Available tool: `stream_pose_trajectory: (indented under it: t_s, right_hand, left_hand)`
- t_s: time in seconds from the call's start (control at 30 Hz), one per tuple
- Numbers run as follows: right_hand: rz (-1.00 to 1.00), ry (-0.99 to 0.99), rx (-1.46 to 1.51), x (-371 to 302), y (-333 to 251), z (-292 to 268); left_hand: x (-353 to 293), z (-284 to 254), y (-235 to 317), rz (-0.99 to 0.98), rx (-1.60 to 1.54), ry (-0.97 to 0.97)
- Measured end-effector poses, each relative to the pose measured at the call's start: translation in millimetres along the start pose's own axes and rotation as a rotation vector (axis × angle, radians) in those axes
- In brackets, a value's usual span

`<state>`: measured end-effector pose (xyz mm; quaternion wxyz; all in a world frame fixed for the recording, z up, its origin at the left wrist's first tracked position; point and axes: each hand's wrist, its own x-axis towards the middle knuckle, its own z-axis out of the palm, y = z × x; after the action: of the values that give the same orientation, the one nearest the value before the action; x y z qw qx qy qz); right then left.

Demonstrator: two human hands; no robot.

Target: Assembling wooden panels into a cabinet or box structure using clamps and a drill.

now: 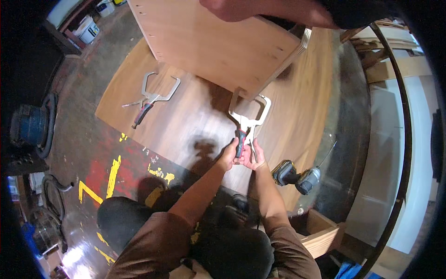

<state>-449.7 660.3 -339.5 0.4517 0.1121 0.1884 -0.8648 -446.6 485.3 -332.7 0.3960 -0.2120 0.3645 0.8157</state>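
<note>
A locking C-clamp [251,120] with silver jaws is held by both of my hands in front of me. My left hand [228,154] is closed at its red and black grip. My right hand [254,157] is closed about the other, silver lever. The clamp's spread jaws are at the lower right corner of an upright plywood panel [218,51]; I cannot tell whether they touch it. A second, similar clamp [147,98] lies with its jaws apart on the wood-grain board [181,135], to the left. Nearest my right forearm lies a cordless drill [297,178] with a long bit.
Another person's arm [274,10] reaches across the panel's top edge. A wooden box [320,237] stands by my right elbow. Vacuum-like equipment with a hose [32,125] is at far left, white buckets [86,29] at back left. Sheet boards [413,153] lean along the right.
</note>
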Motion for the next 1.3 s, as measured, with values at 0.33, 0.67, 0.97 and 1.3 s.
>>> stream_pose_trajectory:
  t_s: [0.33,0.67,0.97,1.3]
  right_hand:
    - [-0.154,0.548,-0.198,5.1,2.1,20.6]
    - [-0.863,0.921,-0.802,10.6,8.3,-17.4]
    - [-0.826,1.018,-0.874,6.7,11.0,3.2]
    - [-1.387,1.285,-1.539,-31.9,-116.7,131.1]
  left_hand:
    - [1.0,14.6,-2.9,0.127,-0.239,0.076]
    - [-5.4,33.2,16.1,-0.048,-0.238,0.081]
    - [-12.4,27.6,25.7,-0.245,-0.250,-0.196]
    - [-15.1,36.6,36.6,-0.198,-0.294,-0.235]
